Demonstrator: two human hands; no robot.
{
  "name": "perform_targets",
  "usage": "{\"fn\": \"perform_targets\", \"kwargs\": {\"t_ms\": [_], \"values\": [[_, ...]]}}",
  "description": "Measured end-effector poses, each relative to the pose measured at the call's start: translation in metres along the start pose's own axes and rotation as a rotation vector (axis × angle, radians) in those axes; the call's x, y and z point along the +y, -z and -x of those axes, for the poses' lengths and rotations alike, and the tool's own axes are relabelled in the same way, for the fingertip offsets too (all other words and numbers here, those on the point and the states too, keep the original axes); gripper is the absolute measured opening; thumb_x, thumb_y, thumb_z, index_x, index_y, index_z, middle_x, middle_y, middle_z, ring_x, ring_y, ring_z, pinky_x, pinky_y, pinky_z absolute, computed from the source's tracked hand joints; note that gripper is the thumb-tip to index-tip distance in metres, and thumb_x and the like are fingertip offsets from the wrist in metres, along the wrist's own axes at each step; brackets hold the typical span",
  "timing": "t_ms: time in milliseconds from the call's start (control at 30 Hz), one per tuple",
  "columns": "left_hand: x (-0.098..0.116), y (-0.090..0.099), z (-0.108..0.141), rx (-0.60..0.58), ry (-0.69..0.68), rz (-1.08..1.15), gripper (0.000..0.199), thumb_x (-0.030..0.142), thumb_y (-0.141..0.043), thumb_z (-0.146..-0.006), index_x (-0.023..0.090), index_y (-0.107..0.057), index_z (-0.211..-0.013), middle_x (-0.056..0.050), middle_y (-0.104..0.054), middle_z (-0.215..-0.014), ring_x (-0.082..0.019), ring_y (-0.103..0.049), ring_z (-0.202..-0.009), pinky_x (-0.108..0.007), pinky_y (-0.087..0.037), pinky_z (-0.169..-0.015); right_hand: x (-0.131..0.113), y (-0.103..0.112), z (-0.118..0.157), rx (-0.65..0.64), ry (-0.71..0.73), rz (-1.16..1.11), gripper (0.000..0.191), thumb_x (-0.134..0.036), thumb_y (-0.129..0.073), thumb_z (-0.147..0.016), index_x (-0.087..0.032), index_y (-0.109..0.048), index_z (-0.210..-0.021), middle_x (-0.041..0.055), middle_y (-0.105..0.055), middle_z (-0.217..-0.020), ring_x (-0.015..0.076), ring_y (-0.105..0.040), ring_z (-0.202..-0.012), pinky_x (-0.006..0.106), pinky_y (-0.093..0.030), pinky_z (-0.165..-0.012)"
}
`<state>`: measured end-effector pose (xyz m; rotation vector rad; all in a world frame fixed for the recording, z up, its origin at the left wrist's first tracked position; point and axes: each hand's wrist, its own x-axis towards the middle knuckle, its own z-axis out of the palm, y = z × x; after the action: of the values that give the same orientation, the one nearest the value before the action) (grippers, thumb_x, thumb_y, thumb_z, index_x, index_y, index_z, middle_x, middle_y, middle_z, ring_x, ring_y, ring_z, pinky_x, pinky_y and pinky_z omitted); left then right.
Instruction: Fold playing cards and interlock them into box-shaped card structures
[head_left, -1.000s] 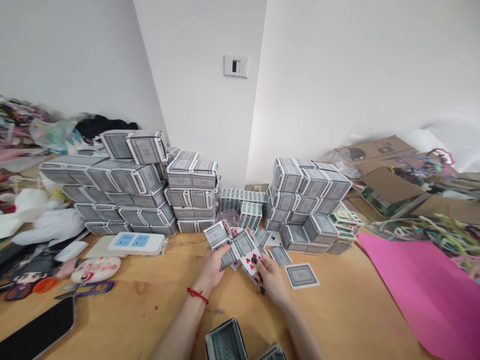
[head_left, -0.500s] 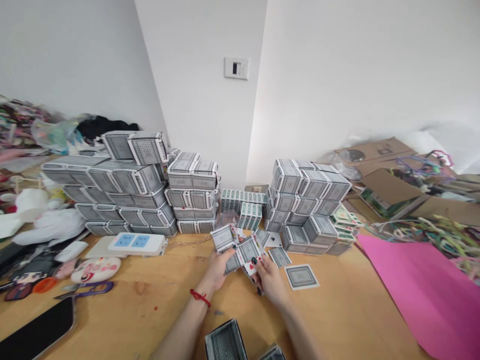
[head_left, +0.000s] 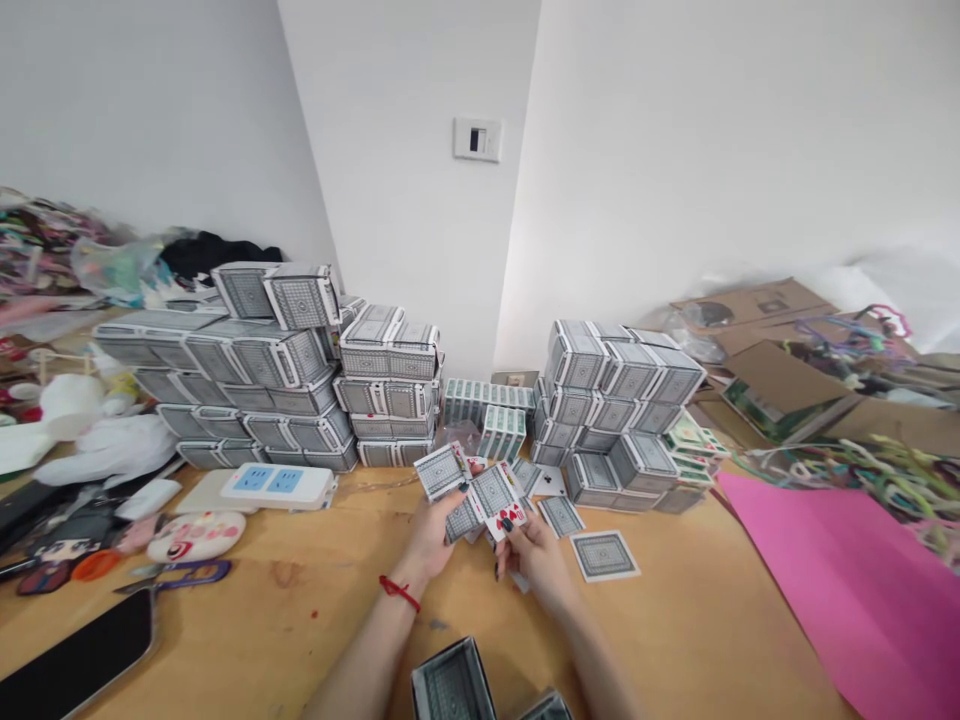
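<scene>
One messy wood tbl point(head_left: 277, 630) under fingers point(head_left: 531, 540) w/ cards point(head_left: 495, 489), wht wall point(head_left: 405, 200) bhnd.

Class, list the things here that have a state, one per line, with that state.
Left hand: gripping cards
Right hand: pinching heart card
Phone: screen dark
Power strip: sockets facing up
Cardboard box: flaps open
Pink sheet: spread out
Loose card: back up
Card blocks: stacked

Reads to us as a craft corner; home or small studio, we can't tell. We see a wooden bench point(head_left: 262, 640) by white walls point(head_left: 675, 150) with playing cards point(head_left: 493, 490), scissors point(head_left: 191, 574), a pink sheet point(head_left: 847, 590), coloured strands point(head_left: 855, 465) and cardboard point(head_left: 795, 384), plus a phone point(head_left: 82, 655) and power strip point(head_left: 279, 486).
</scene>
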<state>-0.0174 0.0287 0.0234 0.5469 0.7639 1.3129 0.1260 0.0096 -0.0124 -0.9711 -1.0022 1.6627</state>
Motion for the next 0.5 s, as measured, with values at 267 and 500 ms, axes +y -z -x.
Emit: {"fn": "perform_targets", "kwargs": {"t_ms": [267,500], "values": [[-0.004,-0.005,0.003,0.054,0.017,-0.003,0.038,0.015,-0.064,-0.062,0.016,-0.060,-0.100,-0.005,-0.067,-0.094,-0.021,-0.062,-0.085,-0.030,-0.048,-0.072,-0.005,-0.005,0.004,0.086,0.019,0.083,0.035,-0.050,-0.056,-0.062,-0.019,-0.041,-0.065,-0.0047,-0.053,-0.044,0.0080,-0.045,-0.027,0.018,-0.026,-0.028],[-0.006,-0.005,0.003,0.078,-0.001,-0.028,0.038,0.016,-0.067,-0.058,0.015,-0.062,-0.096,-0.006,-0.068,-0.091,-0.023,-0.062,-0.085,-0.031,-0.048,-0.073,-0.009,-0.007,0.007,0.099,0.017,0.112,0.034,-0.050,-0.056,-0.062,-0.019,-0.042,-0.061,-0.0046,-0.051,-0.040,0.0074,-0.043,-0.026,0.018,-0.025,-0.028]]}}
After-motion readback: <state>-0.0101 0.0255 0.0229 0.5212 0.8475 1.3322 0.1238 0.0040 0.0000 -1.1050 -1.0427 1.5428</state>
